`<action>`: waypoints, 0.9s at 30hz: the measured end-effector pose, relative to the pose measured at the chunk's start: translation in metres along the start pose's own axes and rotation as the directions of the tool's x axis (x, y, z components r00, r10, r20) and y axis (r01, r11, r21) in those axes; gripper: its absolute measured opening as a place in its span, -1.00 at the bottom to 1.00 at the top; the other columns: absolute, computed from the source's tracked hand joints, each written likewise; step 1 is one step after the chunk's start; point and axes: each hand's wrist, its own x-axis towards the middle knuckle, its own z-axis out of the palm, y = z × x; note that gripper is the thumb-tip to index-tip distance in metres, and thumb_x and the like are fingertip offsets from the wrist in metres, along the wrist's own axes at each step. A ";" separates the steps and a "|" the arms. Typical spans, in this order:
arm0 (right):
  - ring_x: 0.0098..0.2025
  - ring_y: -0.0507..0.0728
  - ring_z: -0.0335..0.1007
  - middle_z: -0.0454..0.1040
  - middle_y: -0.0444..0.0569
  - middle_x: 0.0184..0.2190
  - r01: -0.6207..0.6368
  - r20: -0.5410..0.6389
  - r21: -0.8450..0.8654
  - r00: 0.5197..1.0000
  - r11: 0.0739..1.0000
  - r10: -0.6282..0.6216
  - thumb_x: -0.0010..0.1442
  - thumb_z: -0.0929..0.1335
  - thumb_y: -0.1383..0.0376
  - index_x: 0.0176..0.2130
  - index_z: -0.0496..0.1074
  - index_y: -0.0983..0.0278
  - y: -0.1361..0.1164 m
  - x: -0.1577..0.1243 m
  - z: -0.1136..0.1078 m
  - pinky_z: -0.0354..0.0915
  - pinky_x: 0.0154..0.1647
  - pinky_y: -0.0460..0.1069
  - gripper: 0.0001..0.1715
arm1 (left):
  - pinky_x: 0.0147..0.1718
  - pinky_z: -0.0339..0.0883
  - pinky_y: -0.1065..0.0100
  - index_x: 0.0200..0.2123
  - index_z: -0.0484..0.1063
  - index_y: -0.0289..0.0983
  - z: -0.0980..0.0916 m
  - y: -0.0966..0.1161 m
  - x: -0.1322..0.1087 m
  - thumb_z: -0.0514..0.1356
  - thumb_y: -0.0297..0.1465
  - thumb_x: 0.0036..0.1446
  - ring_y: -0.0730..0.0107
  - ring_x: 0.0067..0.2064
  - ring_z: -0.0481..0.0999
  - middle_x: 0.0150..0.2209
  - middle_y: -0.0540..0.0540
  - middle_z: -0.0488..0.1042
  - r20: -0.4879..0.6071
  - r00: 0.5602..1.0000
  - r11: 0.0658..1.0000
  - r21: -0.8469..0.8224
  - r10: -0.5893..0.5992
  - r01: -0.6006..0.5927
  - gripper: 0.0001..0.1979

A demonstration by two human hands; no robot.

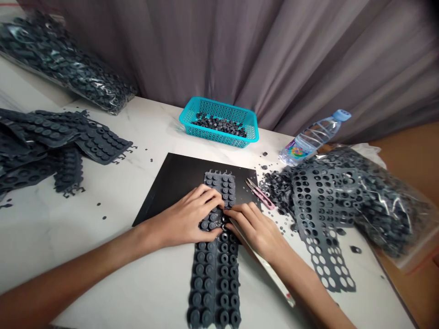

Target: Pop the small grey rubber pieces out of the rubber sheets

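Observation:
A long dark grey rubber sheet [206,269] with rows of round studs and ring-shaped parts runs toward me, its far end on a black mat [171,178]. My left hand [188,217] grips the sheet, thumb and bent fingers around a few studs. Right beside it, my right hand [255,224] has its fingertips on the ring column. A slim white stick [270,272] with a reddish mark at its near end passes under the right palm, held there. The small spot between the fingertips is partly hidden.
A turquoise basket [252,123] holds small black rubber parts. Pink-handled thread snips [264,196] lie by the mat. Rightward are a perforated leftover sheet [308,205], a bag of parts [387,214] and a water bottle [312,137]. More studded sheets [103,141] and a full bag [68,64] are left.

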 end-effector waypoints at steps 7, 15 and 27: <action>-0.09 0.21 0.47 0.49 0.11 -0.08 -0.161 -0.063 0.105 0.984 0.981 0.168 0.53 0.21 0.21 0.12 0.34 0.26 -0.005 -0.001 0.007 0.47 -0.20 0.07 -0.72 | 0.17 0.31 0.09 0.08 0.31 -0.14 -0.002 0.000 0.000 0.29 -0.27 0.21 0.10 0.13 0.33 0.04 -0.09 0.39 0.026 0.998 0.994 -0.089 -0.057 0.059 -0.61; -0.17 0.28 0.46 0.42 0.16 -0.05 -0.694 -0.262 -0.048 0.703 0.719 0.661 0.50 0.18 0.08 0.05 0.37 0.25 0.040 -0.025 -0.020 0.39 -0.16 0.16 -0.63 | 0.19 0.29 0.08 0.08 0.28 -0.14 -0.005 0.000 -0.002 0.27 -0.24 0.24 0.13 0.15 0.30 0.08 -0.08 0.35 0.085 0.993 0.989 -0.114 -0.080 0.090 -0.61; -0.25 0.12 0.44 0.53 -0.01 -0.19 -0.264 -0.051 0.429 0.948 0.864 0.314 0.46 0.34 0.21 -0.02 0.46 0.20 0.012 0.006 -0.010 0.40 -0.24 0.00 -0.83 | 0.28 0.29 -0.05 0.15 0.22 -0.15 0.004 -0.004 -0.002 0.32 -0.21 0.17 0.01 0.26 0.21 0.16 -0.18 0.28 -0.005 0.997 0.994 -0.076 -0.079 0.078 -0.46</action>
